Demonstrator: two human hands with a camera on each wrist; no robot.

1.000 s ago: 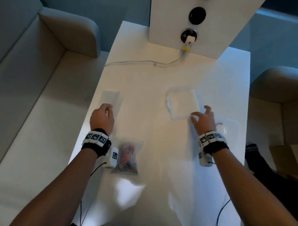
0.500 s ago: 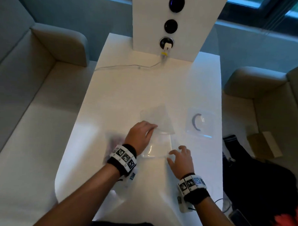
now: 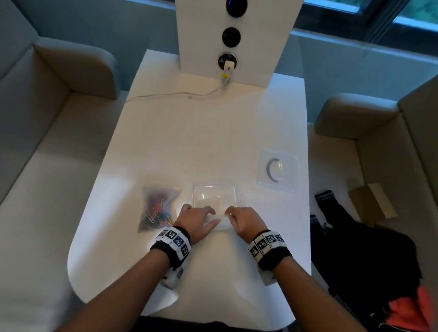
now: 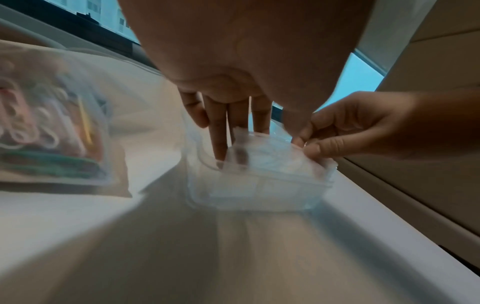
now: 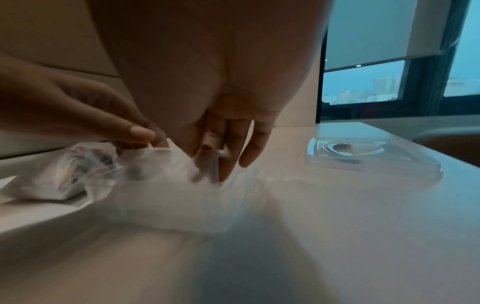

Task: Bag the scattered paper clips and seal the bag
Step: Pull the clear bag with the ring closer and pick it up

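Note:
A clear zip bag [image 3: 159,208] stuffed with coloured paper clips lies flat on the white table [image 3: 214,131], left of my hands; the left wrist view has it blurred [image 4: 52,133]. An open clear plastic box [image 3: 214,198] stands at mid-table. At its near edge my left hand [image 3: 198,219] and right hand [image 3: 243,221] pinch a second, empty-looking clear bag [image 3: 221,224] between them. In the left wrist view my left fingers [image 4: 221,133] point down at the bag [image 4: 272,156] while the right hand [image 4: 350,131] pinches its edge. What the bag holds is blurred.
The box's clear lid [image 3: 277,170] lies to the right, near the table's right edge [image 5: 374,158]. A white cable [image 3: 170,94] runs from a socket panel [image 3: 232,37] at the far end. Grey sofas flank the table; dark clothing lies on the floor at the right.
My left hand brought the empty bag from the far left to the box, and my right hand drew the box nearer. Both hands now pinch the bag at the box's near edge.

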